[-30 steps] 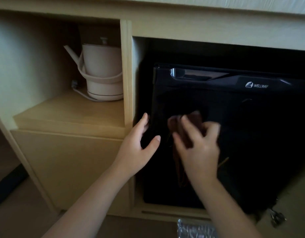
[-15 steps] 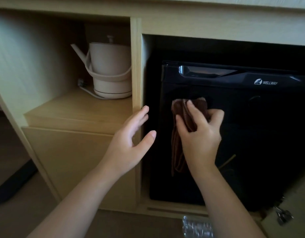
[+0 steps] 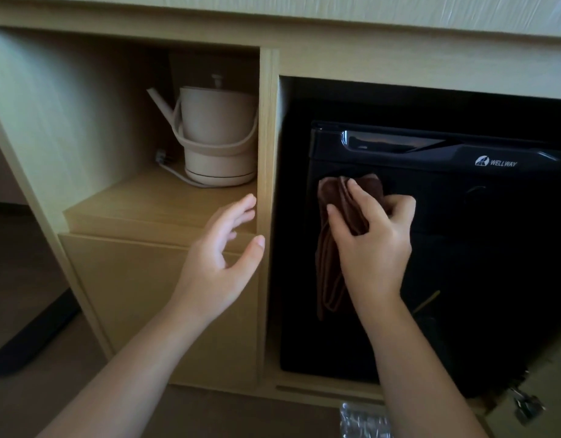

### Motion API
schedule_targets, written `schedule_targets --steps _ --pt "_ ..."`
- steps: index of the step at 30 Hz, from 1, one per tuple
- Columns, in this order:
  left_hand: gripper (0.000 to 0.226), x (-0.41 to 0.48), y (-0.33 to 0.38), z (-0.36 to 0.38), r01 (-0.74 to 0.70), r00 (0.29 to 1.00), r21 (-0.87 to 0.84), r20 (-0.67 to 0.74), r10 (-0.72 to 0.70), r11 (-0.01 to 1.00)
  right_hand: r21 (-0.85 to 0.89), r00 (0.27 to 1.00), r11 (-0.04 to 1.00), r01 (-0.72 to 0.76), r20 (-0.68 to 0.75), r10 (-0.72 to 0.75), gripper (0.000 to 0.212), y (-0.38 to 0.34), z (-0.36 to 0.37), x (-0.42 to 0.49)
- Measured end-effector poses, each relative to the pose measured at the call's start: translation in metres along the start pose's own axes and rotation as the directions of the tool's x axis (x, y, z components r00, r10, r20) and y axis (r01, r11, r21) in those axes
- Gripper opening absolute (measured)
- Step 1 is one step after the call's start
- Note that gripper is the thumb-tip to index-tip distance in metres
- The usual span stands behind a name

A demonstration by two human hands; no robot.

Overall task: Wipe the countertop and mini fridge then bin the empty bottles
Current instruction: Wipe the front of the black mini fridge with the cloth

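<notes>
Light wood cabinet (image 3: 159, 295). Left of its upright divider (image 3: 268, 137), a shelf (image 3: 152, 203) carries a beige kettle (image 3: 219, 134) on a round base, set at the back just beside the divider, with a pale cord (image 3: 174, 172) trailing left. Right of the divider, a black mini fridge (image 3: 462, 248) stands on the bottom board (image 3: 320, 390).

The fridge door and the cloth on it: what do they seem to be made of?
The fridge door: probably glossy black plastic or glass; it shows faint reflections. The cloth: soft brown fabric, likely microfibre; it folds and hangs limp from the right hand.
</notes>
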State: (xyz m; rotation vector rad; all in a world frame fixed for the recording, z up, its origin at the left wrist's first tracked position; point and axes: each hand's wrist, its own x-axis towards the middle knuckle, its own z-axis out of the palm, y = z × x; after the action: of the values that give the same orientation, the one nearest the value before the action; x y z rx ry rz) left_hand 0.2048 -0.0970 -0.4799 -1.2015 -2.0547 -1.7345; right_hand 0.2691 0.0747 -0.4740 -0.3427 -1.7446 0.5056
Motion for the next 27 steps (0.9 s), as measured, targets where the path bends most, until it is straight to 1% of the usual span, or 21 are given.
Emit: schedule_targets --steps 1,2,3,5,7,8,9,10,11,13,14,15,17,19,21,23,24,25,26,27 --pt "0.048 0.000 -0.002 -0.003 0.011 1.000 0.012 -0.004 -0.011 1.000 -0.029 1.000 1.000 0.008 -0.009 -0.009 0.043 -0.002 0.003 -0.001" --pt "0.048 -0.001 -0.004 -0.005 0.020 1.000 0.019 -0.004 -0.020 1.000 -0.059 0.999 0.998 0.036 0.013 -0.035 0.043 -0.003 0.006 -0.006" --pt "0.049 -0.001 -0.005 -0.006 0.029 1.000 0.020 0.000 -0.029 0.999 -0.085 0.995 0.993 0.079 0.068 -0.073 0.043 -0.002 0.009 -0.015" --pt "0.050 0.000 -0.006 -0.006 0.045 0.999 0.016 0.015 -0.045 0.999 -0.164 0.957 0.964 0.211 0.234 -0.170 0.040 0.006 0.014 -0.044" --pt "0.052 0.003 -0.006 -0.002 0.068 0.998 0.010 0.011 -0.068 0.998 -0.204 0.884 0.926 0.317 0.417 -0.211 0.038 0.017 0.014 -0.072" --pt "0.054 0.005 -0.006 0.002 0.078 0.997 0.013 0.001 -0.079 0.997 -0.197 0.857 0.925 0.325 0.474 -0.200 0.037 0.022 0.010 -0.078" --pt "0.057 0.006 -0.006 0.006 0.085 0.996 0.020 -0.005 -0.085 0.996 -0.186 0.851 0.931 0.312 0.490 -0.187 0.037 0.026 0.006 -0.078" --pt "0.059 0.007 -0.005 0.009 0.084 0.996 0.027 -0.005 -0.084 0.996 -0.172 0.872 0.944 0.280 0.458 -0.176 0.038 0.028 0.002 -0.072" --pt "0.060 0.007 -0.005 0.012 0.079 0.997 0.032 0.001 -0.079 0.996 -0.146 0.911 0.963 0.226 0.382 -0.156 0.038 0.026 -0.001 -0.060" --pt "0.062 0.007 -0.006 0.014 0.069 0.997 0.036 0.015 -0.070 0.997 -0.078 0.983 0.992 0.100 0.164 -0.087 0.038 0.016 -0.005 -0.029" --pt "0.062 0.007 -0.006 0.013 0.068 0.997 0.033 0.022 -0.068 0.997 -0.045 0.995 0.998 0.052 0.084 -0.048 0.039 0.011 -0.006 -0.014" --pt "0.061 0.007 -0.006 0.012 0.066 0.997 0.027 0.029 -0.067 0.997 -0.015 0.999 1.000 0.011 0.042 -0.010 0.041 0.005 -0.005 -0.001" --pt "0.060 0.008 -0.007 0.009 0.061 0.997 0.019 0.049 -0.061 0.998 0.015 0.999 0.999 -0.036 0.008 0.036 0.044 -0.006 0.000 0.010" --pt "0.060 0.007 -0.008 0.006 0.061 0.996 0.008 0.067 -0.061 0.998 -0.015 0.999 1.000 -0.001 0.033 0.001 0.045 -0.013 0.007 0.000" --pt "0.059 0.006 -0.008 0.005 0.061 0.995 0.001 0.074 -0.060 0.998 -0.065 0.982 0.995 0.080 0.176 -0.067 0.045 -0.012 0.014 -0.026" --pt "0.057 0.007 -0.007 0.004 0.065 0.995 0.008 0.073 -0.066 0.998 -0.106 0.932 0.983 0.153 0.347 -0.107 0.043 -0.006 0.016 -0.052" --pt "0.056 0.008 -0.005 0.004 0.070 0.995 0.009 0.069 -0.070 0.998 -0.107 0.913 0.981 0.165 0.393 -0.111 0.042 -0.003 0.014 -0.059" --pt "0.055 0.009 -0.005 0.004 0.072 0.995 0.005 0.066 -0.072 0.997 -0.095 0.912 0.984 0.152 0.396 -0.103 0.042 -0.001 0.012 -0.058" --pt "0.054 0.010 -0.004 0.003 0.073 0.995 -0.002 0.065 -0.073 0.997 -0.069 0.932 0.990 0.119 0.352 -0.087 0.041 -0.001 0.011 -0.052" --pt "0.054 0.011 -0.005 0.003 0.077 0.995 -0.005 0.068 -0.076 0.997 -0.038 0.961 0.996 0.075 0.268 -0.063 0.041 -0.005 0.011 -0.041"
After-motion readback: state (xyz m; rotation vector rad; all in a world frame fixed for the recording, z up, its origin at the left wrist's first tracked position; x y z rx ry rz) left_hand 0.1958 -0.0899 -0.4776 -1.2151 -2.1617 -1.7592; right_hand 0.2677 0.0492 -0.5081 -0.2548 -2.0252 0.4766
